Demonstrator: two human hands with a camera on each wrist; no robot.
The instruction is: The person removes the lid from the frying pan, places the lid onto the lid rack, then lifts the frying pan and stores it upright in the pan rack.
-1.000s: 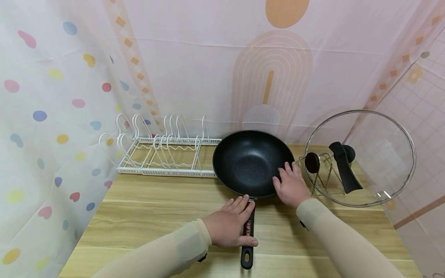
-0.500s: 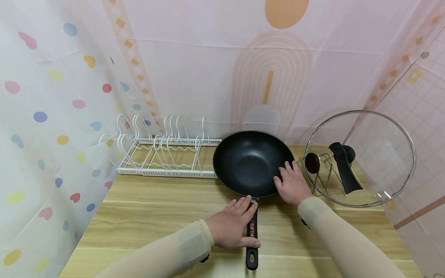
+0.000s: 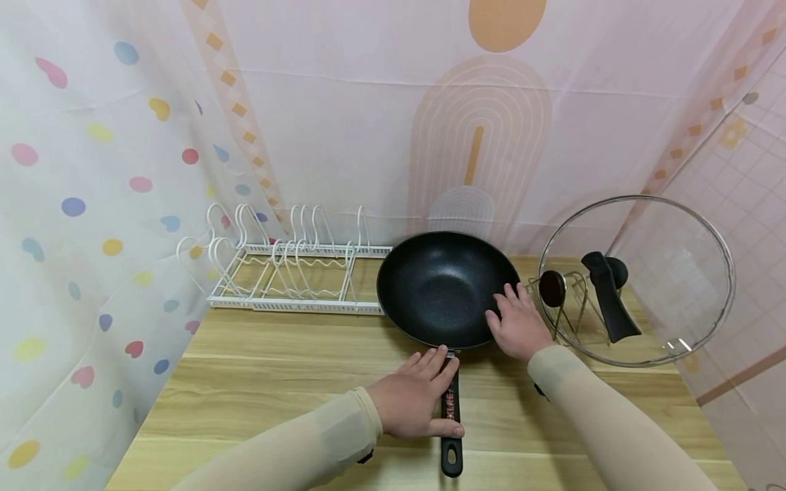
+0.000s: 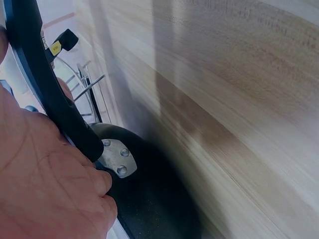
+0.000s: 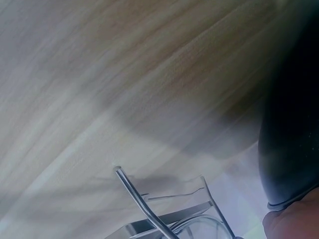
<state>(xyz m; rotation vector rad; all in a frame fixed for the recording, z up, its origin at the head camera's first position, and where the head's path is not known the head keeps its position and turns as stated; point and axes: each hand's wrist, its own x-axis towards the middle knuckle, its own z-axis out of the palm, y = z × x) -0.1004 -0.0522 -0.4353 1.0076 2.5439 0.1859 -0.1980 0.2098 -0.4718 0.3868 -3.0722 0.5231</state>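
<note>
A black wok (image 3: 445,290) sits on the wooden table, its long black handle (image 3: 451,409) pointing toward me. My left hand (image 3: 413,401) lies against the handle's left side, fingers straight and thumb stretched across it. In the left wrist view the palm (image 4: 45,179) is beside the handle, close to the riveted metal bracket (image 4: 118,158). My right hand (image 3: 520,324) reaches over the wok's right rim with spread fingers, the fingertips inside. The right wrist view shows part of that hand (image 5: 294,221) at the wok's outer wall (image 5: 291,149).
To the wok's left stands a white wire rack (image 3: 319,307) with upright loops, its right end meeting the wok's edge. Close by my right hand, a metal wire stand (image 3: 577,307) bears a large glass lid (image 3: 675,273) with a black handle. Curtains hang behind and left.
The wok's handle has swung slightly to the right, and my left hand has moved right with it. My right hand has shifted a little rightward; the wok's bowl stays nearly in place.
</note>
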